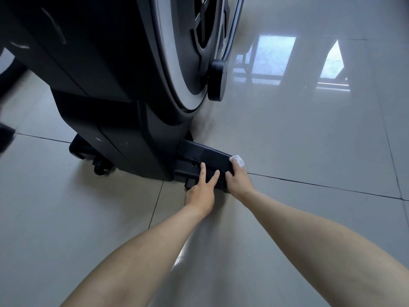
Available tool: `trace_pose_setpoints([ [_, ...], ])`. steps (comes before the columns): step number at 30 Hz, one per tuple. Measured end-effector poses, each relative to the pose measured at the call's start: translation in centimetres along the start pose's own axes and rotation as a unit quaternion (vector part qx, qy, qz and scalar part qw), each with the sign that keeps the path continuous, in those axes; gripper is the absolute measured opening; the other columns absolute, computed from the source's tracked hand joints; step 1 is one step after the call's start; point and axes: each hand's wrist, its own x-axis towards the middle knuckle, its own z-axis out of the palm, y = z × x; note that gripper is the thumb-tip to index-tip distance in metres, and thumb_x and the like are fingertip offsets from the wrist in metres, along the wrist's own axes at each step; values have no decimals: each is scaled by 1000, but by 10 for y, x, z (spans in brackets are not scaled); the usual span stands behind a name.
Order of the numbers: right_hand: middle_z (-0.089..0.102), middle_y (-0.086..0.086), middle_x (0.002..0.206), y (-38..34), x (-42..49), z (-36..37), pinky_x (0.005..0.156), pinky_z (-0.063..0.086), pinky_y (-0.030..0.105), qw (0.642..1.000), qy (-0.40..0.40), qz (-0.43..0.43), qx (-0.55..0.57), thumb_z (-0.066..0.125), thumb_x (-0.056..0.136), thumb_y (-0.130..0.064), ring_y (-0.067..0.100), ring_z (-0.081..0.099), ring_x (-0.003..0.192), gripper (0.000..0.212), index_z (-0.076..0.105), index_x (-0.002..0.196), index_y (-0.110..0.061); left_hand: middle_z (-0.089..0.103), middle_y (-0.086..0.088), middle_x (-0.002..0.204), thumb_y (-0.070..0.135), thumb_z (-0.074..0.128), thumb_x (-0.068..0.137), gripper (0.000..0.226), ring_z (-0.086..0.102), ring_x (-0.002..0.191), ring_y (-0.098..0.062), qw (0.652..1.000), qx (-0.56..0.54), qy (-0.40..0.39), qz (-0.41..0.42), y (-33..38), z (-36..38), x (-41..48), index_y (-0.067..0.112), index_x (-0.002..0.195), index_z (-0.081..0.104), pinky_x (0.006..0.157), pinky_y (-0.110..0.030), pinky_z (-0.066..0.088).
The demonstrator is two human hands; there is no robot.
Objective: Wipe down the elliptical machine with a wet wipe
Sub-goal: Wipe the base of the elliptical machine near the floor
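The elliptical machine fills the upper left, a dark body with a grey-rimmed flywheel housing. Its black base foot sticks out low on the floor toward me. My left hand rests on the foot's near side, two fingers stretched out flat on the plastic. My right hand grips a white wet wipe and holds it against the foot's right end. Most of the wipe is hidden under the fingers.
Glossy light floor tiles surround the machine, with window reflections at upper right. A crank arm hangs beside the flywheel. A small transport wheel sits under the base at left. A dark object shows at the left edge.
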Motion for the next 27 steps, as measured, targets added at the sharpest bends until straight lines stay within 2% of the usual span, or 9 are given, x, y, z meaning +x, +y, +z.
trace_pose_setpoints([
  [2,37,-4,137,4,-13,5,95,44,31,1000,12,-5,-7,44,90,3,14,43,119,37,44,124,-12,-30,1,166,-4,44,92,93,62,102,-33,1000,-5,0,0,1,1,0,47,160,6,89,-40,53],
  [5,33,-9,140,7,-29,13,85,40,28,1000,26,3,-15,43,90,3,9,44,114,43,42,129,-15,-29,-1,166,-2,44,93,89,63,103,-35,1000,-16,2,0,4,2,0,44,160,8,89,-41,54],
  [10,36,-13,144,5,-44,14,75,41,30,998,29,37,-44,38,89,2,15,53,97,51,44,134,-21,-29,2,166,-1,45,93,90,62,101,-33,1000,-29,4,0,2,4,0,46,160,8,86,-37,51],
  [12,37,-7,144,5,-50,13,74,42,32,995,9,43,-86,38,86,1,22,54,101,59,42,138,-27,-28,3,167,-2,46,92,90,62,101,-33,1000,-24,5,4,0,3,0,45,160,9,85,-36,51],
  [14,31,-3,148,5,-58,13,78,43,33,989,-16,37,-139,39,86,0,24,50,113,66,37,143,-33,-22,5,168,-2,45,92,87,61,106,-33,1000,-29,8,7,-3,1,1,42,160,13,88,-36,50],
  [16,17,7,161,5,-63,15,101,41,39,977,-40,21,-210,41,89,-1,31,34,138,72,29,153,-33,-14,9,170,-2,42,93,83,59,117,-30,999,-39,14,7,-9,1,1,40,160,18,95,-38,49],
  [17,4,10,168,4,-64,16,119,27,41,966,-57,10,-253,42,92,-2,30,16,151,75,21,159,-29,-10,11,170,-2,41,94,80,56,124,-28,999,-42,21,7,-12,1,1,38,160,21,97,-39,49],
  [19,-14,9,170,-1,-62,19,127,-3,43,942,-83,-26,-325,41,97,-6,24,-13,157,76,7,163,-22,-2,10,170,-2,41,95,75,51,132,-27,998,-44,41,-3,-20,1,0,34,160,25,100,-42,49],
  [27,-1,5,171,-42,-36,53,124,-6,52,915,-145,-107,-361,43,98,-12,19,-6,158,75,8,163,-26,17,5,163,10,44,100,63,58,119,-30,992,-33,109,-56,-66,-4,-10,26,158,28,89,-40,48],
])
